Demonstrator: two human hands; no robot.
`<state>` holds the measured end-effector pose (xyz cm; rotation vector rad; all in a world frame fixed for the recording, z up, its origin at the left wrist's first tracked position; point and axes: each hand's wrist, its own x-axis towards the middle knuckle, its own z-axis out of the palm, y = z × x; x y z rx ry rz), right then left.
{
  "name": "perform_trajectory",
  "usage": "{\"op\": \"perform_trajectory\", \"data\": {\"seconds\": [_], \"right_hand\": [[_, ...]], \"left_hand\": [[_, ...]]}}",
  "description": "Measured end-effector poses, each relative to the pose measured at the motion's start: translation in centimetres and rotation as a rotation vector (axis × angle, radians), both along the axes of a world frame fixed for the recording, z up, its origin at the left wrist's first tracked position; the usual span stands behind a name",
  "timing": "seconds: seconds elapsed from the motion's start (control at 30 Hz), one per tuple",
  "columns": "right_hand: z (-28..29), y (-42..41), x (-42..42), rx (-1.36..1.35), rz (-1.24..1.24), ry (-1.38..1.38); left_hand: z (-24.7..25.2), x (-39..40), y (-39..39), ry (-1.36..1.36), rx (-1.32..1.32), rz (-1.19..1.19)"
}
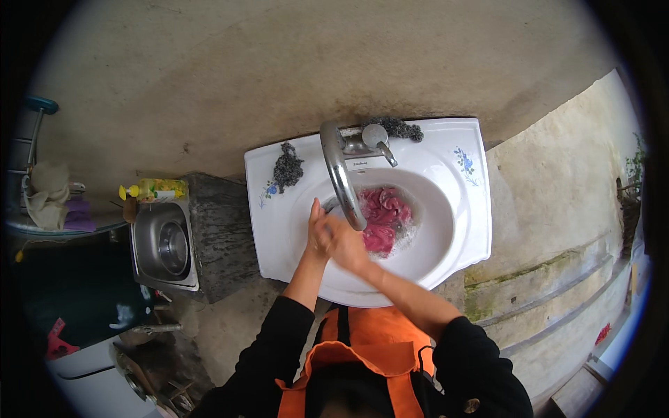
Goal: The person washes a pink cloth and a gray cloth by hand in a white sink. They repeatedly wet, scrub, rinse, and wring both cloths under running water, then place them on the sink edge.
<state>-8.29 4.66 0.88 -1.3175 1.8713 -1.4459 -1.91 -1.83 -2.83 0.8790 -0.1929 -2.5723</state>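
My left hand (316, 232) is over the left part of the white ceramic washbasin (439, 271), its fingers pointing up towards the tap. My right hand (342, 243), somewhat blurred, lies across the left one, and the two touch or overlap. Whether anything is between them cannot be told. Beside my right hand, a wet pink cloth (387, 214) lies bunched in sudsy water in the bowl. The curved metal faucet spout (342, 177) reaches over the bowl, just above my hands. A lever handle (375, 137) stands to its right.
Dark mesh scourers lie on the basin's rim, one at the left (288, 167) and one behind the tap (400, 128). Further left are a steel sink (151, 245) and a yellow pump bottle (157, 190). A concrete wall (235, 68) rises behind; a mossy ledge (522, 274) is at right.
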Motion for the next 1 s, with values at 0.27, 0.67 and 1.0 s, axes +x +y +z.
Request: {"op": "perform_trajectory", "data": {"seconds": [0.27,0.67,1.0], "right_hand": [[-0.8,-2.5,-5.9,0.442,-0.324,-0.176],[-8.0,-2.9,-7.5,0.507,-0.391,0.018],[5.2,1.3,0.6,0.222,-0.006,-0.333]], "left_hand": [[2.4,-3.8,2.1,-0.507,0.047,0.093],[3.0,1.0,1.6,-0.338,-0.229,-0.194],[-3.5,2.5,-0.1,0.173,-0.007,-0.067]]}}
